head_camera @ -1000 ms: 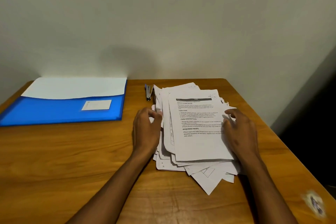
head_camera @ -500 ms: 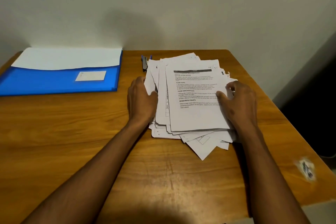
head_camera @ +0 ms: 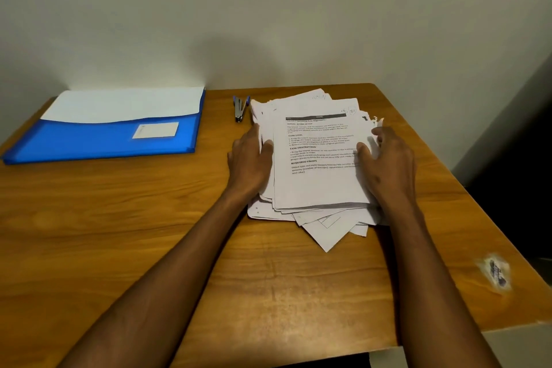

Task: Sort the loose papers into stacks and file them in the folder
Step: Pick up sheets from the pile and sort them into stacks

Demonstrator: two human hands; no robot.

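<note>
Paper pile [head_camera: 316, 188]: we count one, uneven.
Folder [head_camera: 98, 143]: one, blue.
Stapler [head_camera: 240, 109]: one.
Left hand [head_camera: 249, 163], right hand [head_camera: 388, 164]: two, each grasping a pile edge.

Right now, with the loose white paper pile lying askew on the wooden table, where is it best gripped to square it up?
Probably by its two long side edges, coming in from left and right at once. The loose white paper pile is fanned, with corners poking out at the near end, so inward pressure from both sides would align the sheets. The left hand and right hand already flank it there.
</note>
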